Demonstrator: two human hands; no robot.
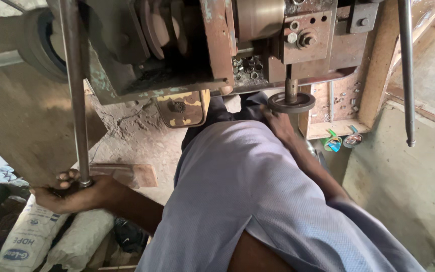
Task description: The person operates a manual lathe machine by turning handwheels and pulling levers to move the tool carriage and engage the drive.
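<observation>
The left hand (71, 194) is clenched around the lower end of a long steel rod (74, 90) that rises beside the rusty press machine (202, 45). The right hand (279, 125) reaches to the round black handwheel (291, 103) under the machine, fingers touching its rim; whether it grasps is unclear. White sacks (51, 236) lie below the left hand.

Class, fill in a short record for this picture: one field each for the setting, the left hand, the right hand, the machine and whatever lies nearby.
Setting: workshop, seen from above
Left hand: left hand gripping the lower end of a long metal rod
Right hand: right hand touching a round metal wheel
Machine: rusty metal machine with bolts
Nearby: white sacks on the floor
</observation>
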